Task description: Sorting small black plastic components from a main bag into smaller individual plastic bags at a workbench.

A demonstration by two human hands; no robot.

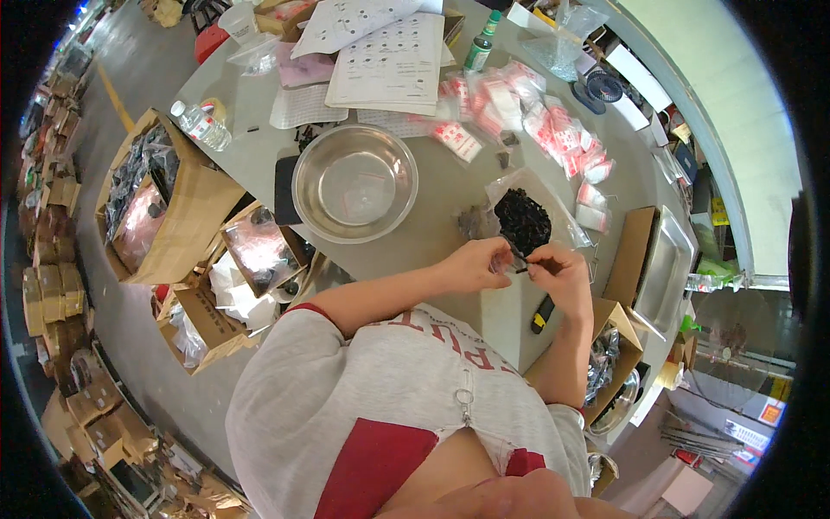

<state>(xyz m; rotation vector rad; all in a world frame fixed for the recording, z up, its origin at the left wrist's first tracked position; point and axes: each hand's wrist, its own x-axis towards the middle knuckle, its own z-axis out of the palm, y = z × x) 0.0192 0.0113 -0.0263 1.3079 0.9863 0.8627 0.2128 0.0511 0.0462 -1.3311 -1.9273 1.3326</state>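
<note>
My left hand [478, 265] and my right hand [560, 272] meet at the near side of a heap of small black parts [524, 223]. The right thumb and finger pinch a small dark piece [521, 269]. My left fingers are closed close beside it, with what looks like thin see-through film at their tips; what they hold is too small to make out. The heap lies on an opened see-through plastic bag [560, 204]. Another small see-through bag [472, 222] rests just left of the heap. Below the right hand lies a black and yellow cutter [543, 315].
A steel bowl [355, 232] with a small bag inside stands to the left. Red-and-white printed bags [553, 130] spread across the far right. Instruction sheets [389, 65], a green bottle [480, 43] and a water bottle [201, 125] stand farther off. Cardboard boxes [177, 216] flank the table.
</note>
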